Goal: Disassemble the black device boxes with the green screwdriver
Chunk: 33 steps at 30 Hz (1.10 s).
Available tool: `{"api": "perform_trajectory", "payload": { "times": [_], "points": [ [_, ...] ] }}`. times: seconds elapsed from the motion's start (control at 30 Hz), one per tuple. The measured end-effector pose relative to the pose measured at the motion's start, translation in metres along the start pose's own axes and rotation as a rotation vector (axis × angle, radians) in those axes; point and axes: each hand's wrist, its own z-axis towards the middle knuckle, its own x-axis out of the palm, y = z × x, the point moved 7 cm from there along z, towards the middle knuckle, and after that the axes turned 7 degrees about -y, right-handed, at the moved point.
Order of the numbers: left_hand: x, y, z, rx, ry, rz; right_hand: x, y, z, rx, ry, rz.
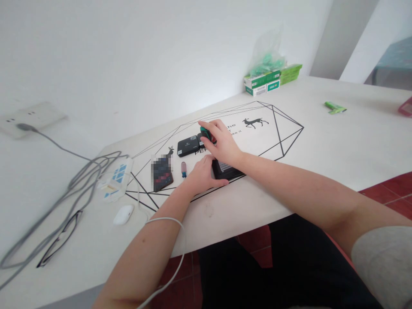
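Observation:
My right hand (220,141) reaches over the middle of the white table (337,141), its fingers closed round a small green and black object (204,132). Just left of it lies a flat black device (188,145). My left hand (202,177) rests on the table with its fingers curled against the left side of a second black device (227,170), which lies partly under my right wrist. A small screwdriver with a pink and blue handle (183,168) lies just left of my left hand. A phone (162,173) lies beyond that.
A white power strip (116,179) with grey cables (64,193) sits at the left, with a white earbud case (123,214) and black glasses (59,238) nearer me. Green and white boxes (272,80) under a plastic bag stand at the far edge. A green marker (334,107) lies at right.

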Motion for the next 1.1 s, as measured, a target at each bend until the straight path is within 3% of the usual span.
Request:
{"api": "perform_trajectory", "payload": {
  "times": [0.57,0.9,1.1],
  "points": [
    [-0.0006,-0.0017,0.0002,0.009,-0.003,-0.007,-0.001,0.0058,0.0001,-0.035,0.025,-0.01],
    [-0.0019,-0.0023,0.0004,-0.013,0.002,-0.013,0.0006,-0.0028,0.001,0.042,0.031,-0.002],
    [-0.0018,-0.0017,-0.0003,-0.025,0.0,0.007,-0.001,-0.0001,0.0006,-0.008,0.003,0.002]
  ]
}}
